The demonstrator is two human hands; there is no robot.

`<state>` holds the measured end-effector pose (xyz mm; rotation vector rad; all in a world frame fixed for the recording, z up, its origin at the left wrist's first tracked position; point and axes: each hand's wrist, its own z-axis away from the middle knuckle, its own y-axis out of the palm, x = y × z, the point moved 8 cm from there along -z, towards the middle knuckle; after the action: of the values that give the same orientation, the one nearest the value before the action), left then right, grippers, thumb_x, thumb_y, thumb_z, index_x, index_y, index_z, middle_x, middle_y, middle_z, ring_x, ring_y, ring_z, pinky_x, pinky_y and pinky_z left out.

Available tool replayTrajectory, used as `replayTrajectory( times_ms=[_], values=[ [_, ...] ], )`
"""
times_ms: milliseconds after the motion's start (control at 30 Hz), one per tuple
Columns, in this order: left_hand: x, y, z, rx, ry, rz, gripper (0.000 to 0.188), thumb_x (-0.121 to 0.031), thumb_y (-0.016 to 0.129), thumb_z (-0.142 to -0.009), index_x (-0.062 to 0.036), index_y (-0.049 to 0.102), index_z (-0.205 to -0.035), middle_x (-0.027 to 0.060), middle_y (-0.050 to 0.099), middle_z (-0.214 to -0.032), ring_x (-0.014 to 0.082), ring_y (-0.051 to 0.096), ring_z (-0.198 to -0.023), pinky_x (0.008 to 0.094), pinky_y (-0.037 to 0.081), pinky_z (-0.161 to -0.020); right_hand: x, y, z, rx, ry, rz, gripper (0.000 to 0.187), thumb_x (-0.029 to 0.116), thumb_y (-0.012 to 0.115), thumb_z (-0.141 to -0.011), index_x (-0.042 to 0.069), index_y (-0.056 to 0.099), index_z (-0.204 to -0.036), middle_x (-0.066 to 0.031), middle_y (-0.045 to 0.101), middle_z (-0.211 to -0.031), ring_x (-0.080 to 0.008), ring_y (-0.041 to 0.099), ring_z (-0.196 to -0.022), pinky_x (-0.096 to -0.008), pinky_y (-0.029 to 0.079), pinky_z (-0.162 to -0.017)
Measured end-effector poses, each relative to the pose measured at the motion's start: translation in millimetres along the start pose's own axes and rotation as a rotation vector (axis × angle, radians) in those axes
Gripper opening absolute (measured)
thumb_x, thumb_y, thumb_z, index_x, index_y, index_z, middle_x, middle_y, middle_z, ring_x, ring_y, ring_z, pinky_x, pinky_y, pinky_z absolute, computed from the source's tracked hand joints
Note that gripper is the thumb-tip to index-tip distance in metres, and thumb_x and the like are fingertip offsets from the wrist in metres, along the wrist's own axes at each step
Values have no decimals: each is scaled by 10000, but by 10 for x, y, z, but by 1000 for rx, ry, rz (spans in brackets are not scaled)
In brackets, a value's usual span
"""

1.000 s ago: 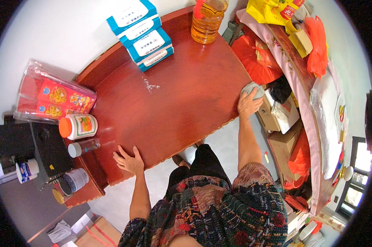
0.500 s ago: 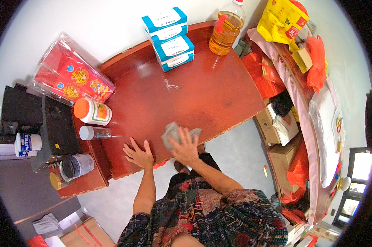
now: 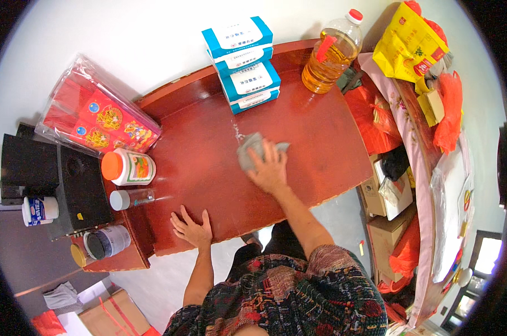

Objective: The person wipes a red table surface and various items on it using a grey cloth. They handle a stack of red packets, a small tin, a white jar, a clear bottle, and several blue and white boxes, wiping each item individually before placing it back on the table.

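Observation:
My right hand (image 3: 269, 169) presses a grey cloth (image 3: 251, 152) onto the reddish-brown wooden desk (image 3: 197, 134), its fingers over the cloth, part of which is hidden beneath them. Just beyond the cloth is a whitish mark (image 3: 236, 130) on the wood. Near the front edge, my left hand (image 3: 193, 228) lies flat with its fingers spread and nothing in it. A clear container with a pale lid (image 3: 131, 199) lies to its upper left, beside a white jar with an orange lid (image 3: 129, 167).
Stacked blue-and-white tissue boxes (image 3: 246, 84) and an oil bottle (image 3: 329, 56) stand along the back. A plastic-wrapped red package (image 3: 105, 115) leans at the back left, near black speakers (image 3: 82, 185). On the right, a shelf holds cardboard boxes (image 3: 389, 238) and a yellow bag (image 3: 410, 45).
My right hand and the cloth have moved away from the front edge, up to the whitish mark. My left hand stays flat near the front edge. The view has shifted slightly.

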<state>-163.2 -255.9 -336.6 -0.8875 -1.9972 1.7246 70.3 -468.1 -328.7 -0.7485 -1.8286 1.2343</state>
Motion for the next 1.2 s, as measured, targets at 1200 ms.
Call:
replayTrajectory(
  times_ms=[1200],
  values=[
    [10, -82, -97, 54, -59, 109, 772, -520, 663, -747, -138, 412, -1370, 205, 265, -1449, 402, 227, -1346, 594, 172, -1052, 899, 777, -1927, -156, 39, 32, 637, 402, 598, -777, 136, 444, -1335, -204, 348, -1403, -351, 345, -1275, -560, 271, -977]
  ],
)
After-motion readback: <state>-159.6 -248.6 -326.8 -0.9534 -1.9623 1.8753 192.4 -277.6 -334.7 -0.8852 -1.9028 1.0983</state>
